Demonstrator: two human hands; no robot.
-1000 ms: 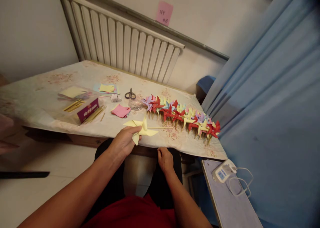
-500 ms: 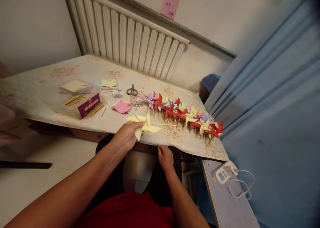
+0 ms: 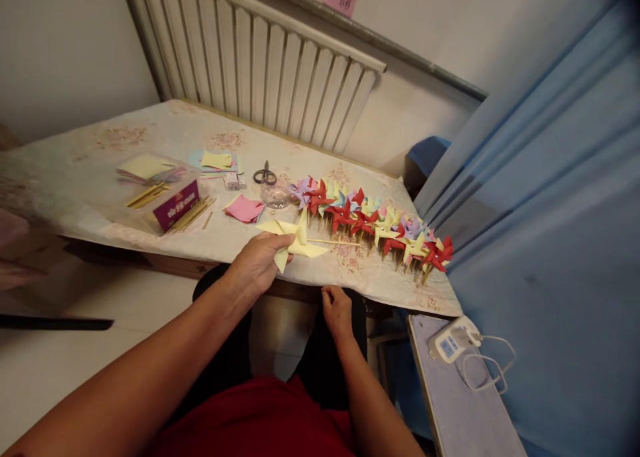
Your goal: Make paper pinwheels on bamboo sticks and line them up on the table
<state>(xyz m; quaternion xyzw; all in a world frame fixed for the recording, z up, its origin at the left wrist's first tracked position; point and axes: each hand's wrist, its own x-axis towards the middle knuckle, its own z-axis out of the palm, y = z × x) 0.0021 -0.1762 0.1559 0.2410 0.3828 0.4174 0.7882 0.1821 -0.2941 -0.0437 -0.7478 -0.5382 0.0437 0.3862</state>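
While the left hand stayed pinched on the yellow pinwheel, it had carried it slightly nearer the pinwheel row, stick pointing that way; right hand rested below table edge, empty, fingers loosely curled.

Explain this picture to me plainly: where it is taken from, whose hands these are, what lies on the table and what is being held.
The picture comes from a camera worn on a person's head, looking down at their own bare hands; no machine is involved. The left hand holds a pale yellow paper pinwheel on a thin stick above the table. The right hand rests low by the lap, below the table edge, holding nothing that I can see. On the table lie a row of coloured pinwheels, pink paper squares, scissors, wooden sticks and more paper sheets.
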